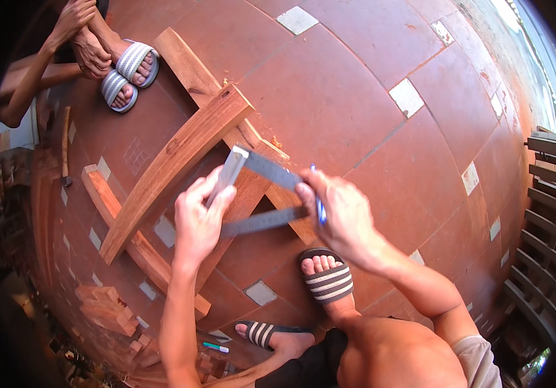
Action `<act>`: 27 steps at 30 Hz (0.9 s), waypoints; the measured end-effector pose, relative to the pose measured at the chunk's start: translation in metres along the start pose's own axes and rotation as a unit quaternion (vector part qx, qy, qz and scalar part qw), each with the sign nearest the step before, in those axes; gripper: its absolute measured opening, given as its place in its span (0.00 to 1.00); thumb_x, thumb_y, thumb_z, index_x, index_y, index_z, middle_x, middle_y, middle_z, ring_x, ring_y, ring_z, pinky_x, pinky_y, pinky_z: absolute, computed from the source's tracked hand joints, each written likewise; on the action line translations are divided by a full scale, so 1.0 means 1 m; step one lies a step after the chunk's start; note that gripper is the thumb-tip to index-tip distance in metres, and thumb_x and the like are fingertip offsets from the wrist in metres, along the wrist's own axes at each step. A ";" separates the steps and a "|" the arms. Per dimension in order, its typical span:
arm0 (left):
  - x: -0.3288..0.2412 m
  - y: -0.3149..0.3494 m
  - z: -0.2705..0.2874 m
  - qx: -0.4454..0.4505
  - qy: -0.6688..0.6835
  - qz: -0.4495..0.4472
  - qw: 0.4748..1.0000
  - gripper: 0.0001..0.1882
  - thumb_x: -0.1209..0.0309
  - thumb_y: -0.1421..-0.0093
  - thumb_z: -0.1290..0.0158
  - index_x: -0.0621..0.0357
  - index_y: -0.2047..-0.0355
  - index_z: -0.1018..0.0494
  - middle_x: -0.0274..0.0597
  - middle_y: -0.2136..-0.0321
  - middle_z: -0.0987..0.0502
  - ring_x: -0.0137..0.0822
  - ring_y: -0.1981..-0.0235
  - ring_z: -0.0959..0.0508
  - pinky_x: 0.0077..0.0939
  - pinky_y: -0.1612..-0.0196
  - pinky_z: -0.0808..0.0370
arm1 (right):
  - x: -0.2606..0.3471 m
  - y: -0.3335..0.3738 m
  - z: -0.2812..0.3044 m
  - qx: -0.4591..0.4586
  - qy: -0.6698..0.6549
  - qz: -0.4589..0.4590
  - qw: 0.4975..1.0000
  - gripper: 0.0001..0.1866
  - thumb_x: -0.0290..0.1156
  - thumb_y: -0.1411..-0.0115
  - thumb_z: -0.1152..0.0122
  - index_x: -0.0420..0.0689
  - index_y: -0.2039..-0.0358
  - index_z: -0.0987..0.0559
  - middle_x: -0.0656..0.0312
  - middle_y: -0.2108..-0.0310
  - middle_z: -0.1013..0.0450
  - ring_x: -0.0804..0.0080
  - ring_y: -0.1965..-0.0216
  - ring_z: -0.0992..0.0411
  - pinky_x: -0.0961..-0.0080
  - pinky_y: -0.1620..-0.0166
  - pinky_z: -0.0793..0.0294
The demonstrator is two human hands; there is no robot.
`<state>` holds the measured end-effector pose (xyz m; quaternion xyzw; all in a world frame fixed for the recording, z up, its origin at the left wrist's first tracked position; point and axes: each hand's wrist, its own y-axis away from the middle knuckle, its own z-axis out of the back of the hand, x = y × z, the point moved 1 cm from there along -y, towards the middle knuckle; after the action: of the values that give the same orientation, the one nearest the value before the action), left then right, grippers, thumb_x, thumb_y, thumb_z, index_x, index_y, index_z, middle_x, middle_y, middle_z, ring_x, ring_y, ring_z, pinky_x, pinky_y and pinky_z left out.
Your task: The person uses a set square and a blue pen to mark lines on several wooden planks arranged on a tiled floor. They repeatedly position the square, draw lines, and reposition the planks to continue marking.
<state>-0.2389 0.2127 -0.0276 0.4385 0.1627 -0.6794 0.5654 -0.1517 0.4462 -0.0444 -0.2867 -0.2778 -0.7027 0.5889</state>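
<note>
My left hand (197,216) is closed around the pale metal stock of a square (229,171), held above the wooden pieces. From the stock's top a dark blade (271,171) runs to my right hand (346,210). That hand is closed on a blue pen (320,208), its fingertips at the blade's end. A second dark metal strip (261,223), blurred, stretches between my hands lower down; how it joins the square I cannot tell. Beneath lie crossed timbers: a curved wooden beam (177,171) over a straight wooden beam (190,71) and another wooden piece (106,194).
Another person's sandalled feet (126,74) and hands (84,45) are at upper left. A hammer (65,145) lies on the tiled floor (355,84). Wood offcuts (106,307) and a teal-and-white marker (216,347) lie lower left. A slatted wooden rack (549,220) stands right.
</note>
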 end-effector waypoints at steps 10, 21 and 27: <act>0.103 0.085 0.058 0.167 0.076 0.216 0.959 0.31 0.61 0.45 0.26 0.68 0.47 0.21 0.45 0.52 0.18 0.33 0.54 0.18 0.32 0.52 0.20 | 0.003 0.079 -0.007 0.154 -0.157 -0.055 0.974 0.13 0.39 0.31 0.33 0.44 0.68 0.15 0.54 0.85 0.27 0.54 0.82 0.23 0.61 0.77 0.25; 0.088 0.100 0.064 0.037 0.078 0.147 0.985 0.23 0.71 0.42 0.30 0.64 0.49 0.25 0.39 0.55 0.22 0.30 0.58 0.20 0.27 0.52 0.21 | 0.005 0.045 -0.019 0.081 -0.150 -0.025 0.985 0.09 0.34 0.32 0.32 0.42 0.67 0.16 0.50 0.84 0.27 0.51 0.82 0.23 0.61 0.75 0.25; 0.069 0.056 0.061 0.019 0.080 0.058 0.995 0.23 0.70 0.28 0.41 0.64 0.36 0.25 0.41 0.51 0.19 0.27 0.56 0.22 0.25 0.52 0.23 | 0.027 0.011 -0.049 0.073 -0.151 -0.015 0.986 0.08 0.31 0.32 0.34 0.40 0.61 0.16 0.46 0.79 0.25 0.47 0.78 0.23 0.59 0.71 0.24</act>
<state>-0.2116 0.1086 -0.0318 0.5109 0.1691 -0.6113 0.5802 -0.1480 0.3908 -0.0571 -0.3416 -0.4188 -0.6378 0.5487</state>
